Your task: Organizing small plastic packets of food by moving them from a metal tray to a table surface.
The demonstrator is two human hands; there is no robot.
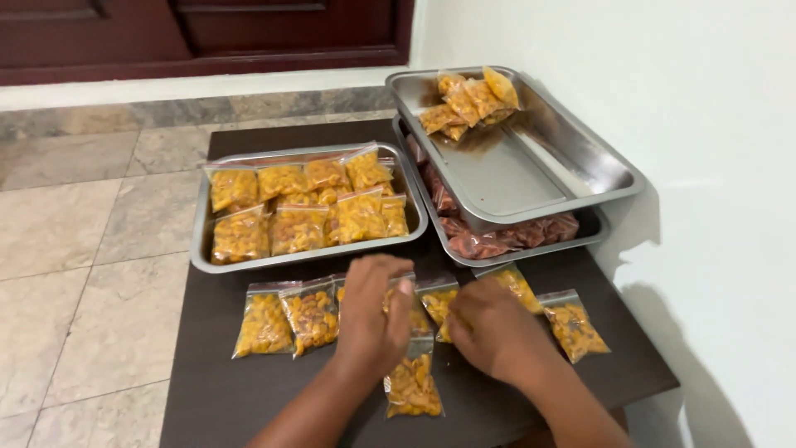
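Observation:
Both my hands work over a row of small clear zip bags of orange-yellow snacks on a dark wooden table [207, 398]. My left hand [371, 319] rests fingers-down on a snack bag [412, 383] whose lower part sticks out toward me. My right hand [489, 330] lies curled on another bag [438, 304] in the middle of the row; whether it grips it I cannot tell. To the left lie two filled bags [264, 323] [312, 315]. To the right lie two more [518, 286] [574, 328].
A steel tray [203, 241] with several filled bags stands behind the row. At the back right, a tilted steel tray [597, 166] with a few bags lies on a tray of reddish packs [514, 236]. White wall on the right, tiled floor left.

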